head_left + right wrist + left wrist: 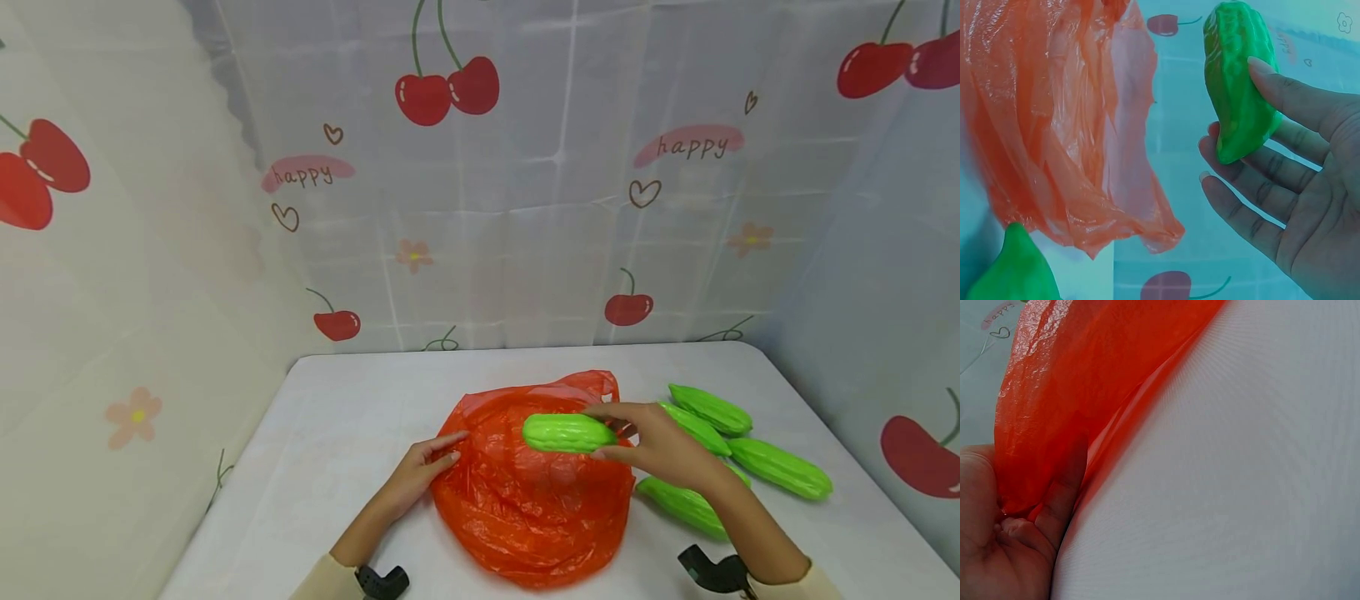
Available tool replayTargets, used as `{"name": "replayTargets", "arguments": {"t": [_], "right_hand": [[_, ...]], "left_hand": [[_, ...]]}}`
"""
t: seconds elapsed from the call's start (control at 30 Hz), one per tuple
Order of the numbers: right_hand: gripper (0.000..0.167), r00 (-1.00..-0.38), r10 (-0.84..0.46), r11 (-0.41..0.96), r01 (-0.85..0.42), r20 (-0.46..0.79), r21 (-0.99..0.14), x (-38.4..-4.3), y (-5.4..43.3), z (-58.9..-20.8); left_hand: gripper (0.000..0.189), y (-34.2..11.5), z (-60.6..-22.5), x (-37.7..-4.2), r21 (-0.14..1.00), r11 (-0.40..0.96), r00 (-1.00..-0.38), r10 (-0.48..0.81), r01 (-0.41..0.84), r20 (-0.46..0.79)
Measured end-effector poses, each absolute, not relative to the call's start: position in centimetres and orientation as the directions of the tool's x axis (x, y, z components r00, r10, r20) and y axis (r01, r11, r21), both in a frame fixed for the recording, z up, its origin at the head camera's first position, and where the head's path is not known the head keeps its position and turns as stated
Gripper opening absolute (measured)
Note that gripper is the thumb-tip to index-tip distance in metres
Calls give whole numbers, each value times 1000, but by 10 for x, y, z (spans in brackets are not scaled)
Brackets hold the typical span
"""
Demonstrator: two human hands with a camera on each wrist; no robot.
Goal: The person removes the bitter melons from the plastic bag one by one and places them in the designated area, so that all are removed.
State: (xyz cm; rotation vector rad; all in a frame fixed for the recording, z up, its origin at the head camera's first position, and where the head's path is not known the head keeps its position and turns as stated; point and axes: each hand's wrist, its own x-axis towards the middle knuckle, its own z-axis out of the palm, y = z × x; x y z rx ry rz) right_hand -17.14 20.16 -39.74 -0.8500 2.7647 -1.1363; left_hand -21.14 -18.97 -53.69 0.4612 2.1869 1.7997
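Note:
An orange-red plastic bag (536,508) lies on the table in front of me, its upper side spread wide. My left hand (414,477) holds the bag's left edge between thumb and fingers; in the left wrist view part of a finger shows through the film of the bag (1110,356). Above the bag, my right hand (660,442) grips a bright green bitter melon (566,433) by one end. The right wrist view shows its ridged side, with the thumb on one face and the fingers (1260,187) on the other.
Several more green bitter melons (780,468) lie on the white table (352,400) to the right of the bag, one close to the bag's edge. Cherry-printed curtains (510,183) hang behind the table and at both sides.

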Motion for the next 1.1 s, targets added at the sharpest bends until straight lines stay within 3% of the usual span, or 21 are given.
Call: {"name": "replayTargets", "arguments": {"t": [0.77,1.1], "right_hand": [[56,-893,-425,665,-418,147,-618,-140,233,-395],[60,-913,-347,673,-402,215,-621,-129,244,-401]], "left_hand": [[45,-191,-537,-211,983,173,-916,402,65,-10],[46,-190,-537,-211,982,178,-915,403,68,-10]]}}
